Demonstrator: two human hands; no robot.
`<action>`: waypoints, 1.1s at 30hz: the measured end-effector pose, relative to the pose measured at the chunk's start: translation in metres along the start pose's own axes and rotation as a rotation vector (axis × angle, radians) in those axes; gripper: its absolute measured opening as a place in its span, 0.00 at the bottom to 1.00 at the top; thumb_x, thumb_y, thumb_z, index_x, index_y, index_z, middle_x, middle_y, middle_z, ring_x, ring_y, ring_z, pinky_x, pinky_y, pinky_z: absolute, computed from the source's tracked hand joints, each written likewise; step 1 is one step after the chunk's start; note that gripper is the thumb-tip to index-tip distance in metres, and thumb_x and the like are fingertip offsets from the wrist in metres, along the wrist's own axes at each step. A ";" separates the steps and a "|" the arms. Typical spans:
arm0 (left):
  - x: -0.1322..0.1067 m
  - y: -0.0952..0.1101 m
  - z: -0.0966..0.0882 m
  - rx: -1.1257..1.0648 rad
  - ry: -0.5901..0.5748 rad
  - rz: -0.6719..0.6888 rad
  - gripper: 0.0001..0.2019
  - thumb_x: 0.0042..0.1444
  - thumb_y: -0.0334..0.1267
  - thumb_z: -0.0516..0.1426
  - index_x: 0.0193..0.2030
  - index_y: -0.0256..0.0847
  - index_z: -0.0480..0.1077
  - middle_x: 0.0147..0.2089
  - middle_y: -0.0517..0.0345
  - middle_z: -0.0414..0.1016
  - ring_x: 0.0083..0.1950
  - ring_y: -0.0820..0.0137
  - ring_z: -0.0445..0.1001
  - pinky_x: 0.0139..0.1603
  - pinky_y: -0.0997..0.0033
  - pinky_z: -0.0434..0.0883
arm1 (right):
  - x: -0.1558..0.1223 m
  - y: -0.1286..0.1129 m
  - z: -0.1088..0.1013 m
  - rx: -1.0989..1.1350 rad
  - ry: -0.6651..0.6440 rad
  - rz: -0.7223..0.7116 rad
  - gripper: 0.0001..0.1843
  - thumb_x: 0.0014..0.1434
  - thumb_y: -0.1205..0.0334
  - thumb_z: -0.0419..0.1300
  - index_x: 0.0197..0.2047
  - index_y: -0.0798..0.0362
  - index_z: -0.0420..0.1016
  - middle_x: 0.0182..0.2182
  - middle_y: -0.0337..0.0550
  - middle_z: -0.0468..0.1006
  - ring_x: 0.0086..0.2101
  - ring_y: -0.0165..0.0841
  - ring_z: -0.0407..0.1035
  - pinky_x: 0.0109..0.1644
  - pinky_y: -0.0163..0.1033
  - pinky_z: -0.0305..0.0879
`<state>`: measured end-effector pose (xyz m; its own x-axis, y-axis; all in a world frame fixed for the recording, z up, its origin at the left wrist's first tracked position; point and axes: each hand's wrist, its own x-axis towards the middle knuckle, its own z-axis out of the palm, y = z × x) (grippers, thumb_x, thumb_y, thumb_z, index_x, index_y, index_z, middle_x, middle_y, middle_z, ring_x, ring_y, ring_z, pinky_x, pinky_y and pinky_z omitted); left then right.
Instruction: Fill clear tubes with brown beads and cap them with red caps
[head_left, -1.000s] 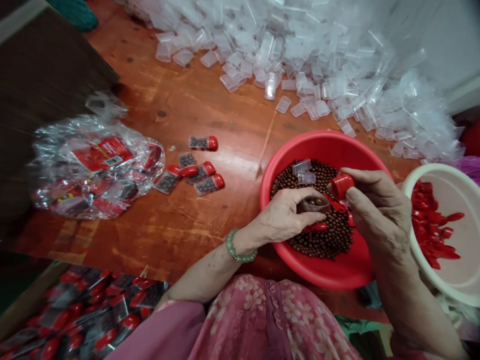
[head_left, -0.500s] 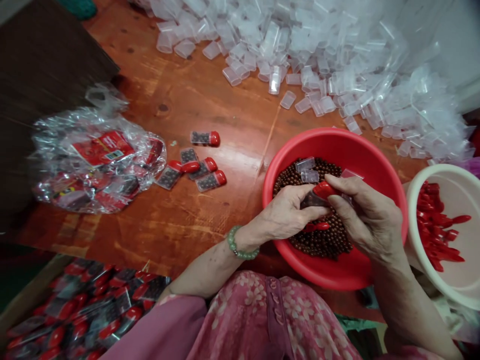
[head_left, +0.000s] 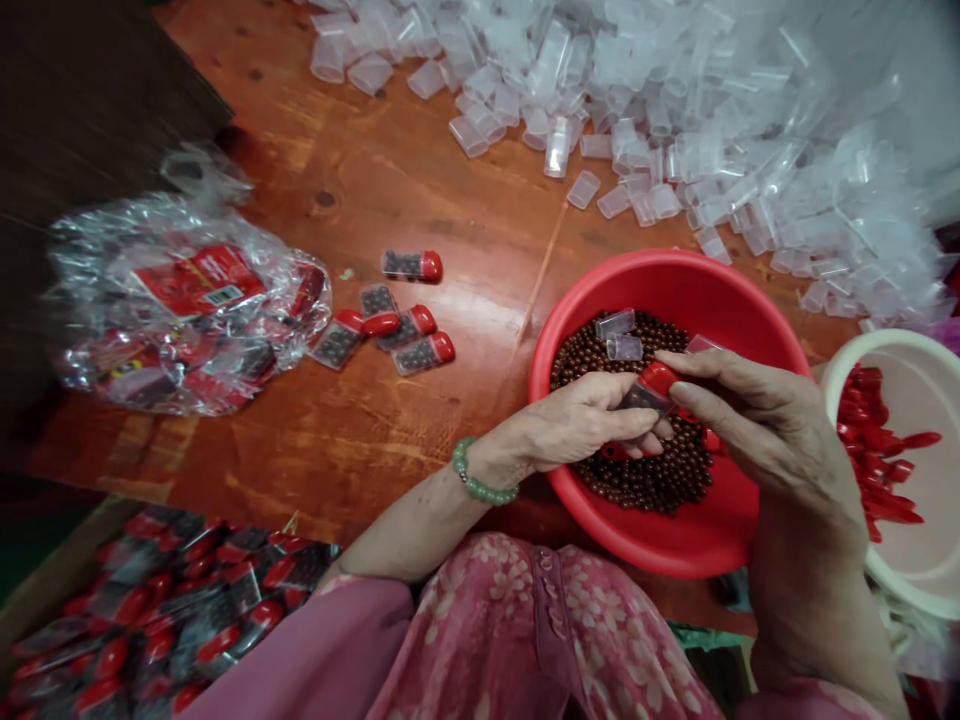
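Over the red basin [head_left: 705, 545] of small brown beads [head_left: 660, 480], my left hand [head_left: 577, 420] pinches a small clear vial filled with beads [head_left: 637, 400]. My right hand [head_left: 757, 425] presses a red cap [head_left: 660, 378] onto the vial's end with thumb and fingers closed on it. Two empty clear vials [head_left: 621, 336] lie on the beads at the basin's far side. A red spoon-like piece [head_left: 626, 452] lies on the beads under my left hand.
A cream bowl [head_left: 919, 585] of red caps [head_left: 877, 465] stands at the right. Several filled capped vials [head_left: 397, 325] lie on the wooden table [head_left: 420, 200] beside a plastic bag of packets [head_left: 180, 320]. A heap of empty vials [head_left: 675, 110] covers the far side. A box of filled vials [head_left: 150, 610] is lower left.
One second ago my right hand held the red cap apart above the vial; it has come down and the cap now sits on the vial held by my left hand.
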<state>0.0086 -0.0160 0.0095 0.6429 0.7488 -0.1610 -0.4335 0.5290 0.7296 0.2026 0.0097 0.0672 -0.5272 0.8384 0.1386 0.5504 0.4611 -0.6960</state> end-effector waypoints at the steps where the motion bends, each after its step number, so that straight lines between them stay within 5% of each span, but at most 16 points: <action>1: 0.000 0.000 0.000 0.003 0.003 -0.001 0.17 0.56 0.45 0.66 0.42 0.36 0.70 0.39 0.54 0.76 0.37 0.74 0.76 0.41 0.71 0.72 | 0.000 0.001 -0.001 0.011 -0.012 0.007 0.14 0.66 0.63 0.64 0.54 0.46 0.81 0.41 0.41 0.86 0.39 0.34 0.81 0.43 0.37 0.78; 7: 0.003 -0.002 0.003 0.210 0.052 -0.027 0.06 0.64 0.36 0.55 0.43 0.35 0.68 0.38 0.53 0.76 0.37 0.72 0.75 0.41 0.69 0.72 | -0.002 0.005 -0.003 -0.031 -0.024 -0.014 0.14 0.66 0.63 0.64 0.54 0.48 0.81 0.43 0.42 0.86 0.41 0.34 0.80 0.46 0.38 0.76; 14: 0.002 0.001 0.009 0.498 0.156 0.032 0.05 0.64 0.34 0.52 0.43 0.37 0.67 0.40 0.54 0.74 0.40 0.69 0.74 0.47 0.64 0.72 | -0.002 0.014 0.001 0.070 -0.049 -0.027 0.14 0.65 0.64 0.65 0.53 0.45 0.82 0.46 0.41 0.86 0.44 0.34 0.80 0.49 0.38 0.77; 19: 0.002 0.000 0.006 0.306 0.122 0.021 0.06 0.64 0.39 0.55 0.41 0.37 0.67 0.38 0.56 0.73 0.38 0.72 0.73 0.43 0.69 0.71 | -0.008 0.012 0.004 -0.042 -0.017 -0.139 0.19 0.67 0.65 0.63 0.61 0.47 0.77 0.47 0.44 0.84 0.45 0.35 0.79 0.52 0.40 0.76; 24: 0.005 -0.004 0.004 0.039 0.129 0.094 0.18 0.56 0.50 0.66 0.39 0.36 0.71 0.36 0.58 0.73 0.37 0.73 0.72 0.43 0.71 0.71 | -0.014 0.004 0.024 -0.425 -0.035 -0.240 0.46 0.61 0.45 0.66 0.72 0.66 0.57 0.59 0.69 0.73 0.58 0.54 0.70 0.59 0.58 0.71; 28: 0.007 -0.006 0.005 -0.065 0.090 0.146 0.22 0.54 0.54 0.68 0.41 0.35 0.75 0.37 0.56 0.76 0.39 0.72 0.72 0.47 0.70 0.70 | -0.012 0.002 0.040 -0.662 0.107 -0.300 0.39 0.63 0.53 0.63 0.69 0.67 0.57 0.53 0.69 0.76 0.50 0.53 0.73 0.51 0.57 0.72; 33: 0.008 -0.006 0.005 -0.072 0.034 0.192 0.22 0.55 0.54 0.68 0.42 0.35 0.77 0.39 0.55 0.79 0.38 0.72 0.72 0.51 0.68 0.71 | -0.007 0.007 0.043 -0.640 0.191 -0.385 0.33 0.62 0.54 0.60 0.64 0.63 0.61 0.47 0.62 0.78 0.44 0.48 0.73 0.46 0.51 0.71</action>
<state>0.0197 -0.0155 0.0069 0.5232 0.8509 -0.0463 -0.5907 0.4013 0.7000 0.1821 -0.0053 0.0306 -0.6689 0.5932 0.4480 0.6485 0.7603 -0.0385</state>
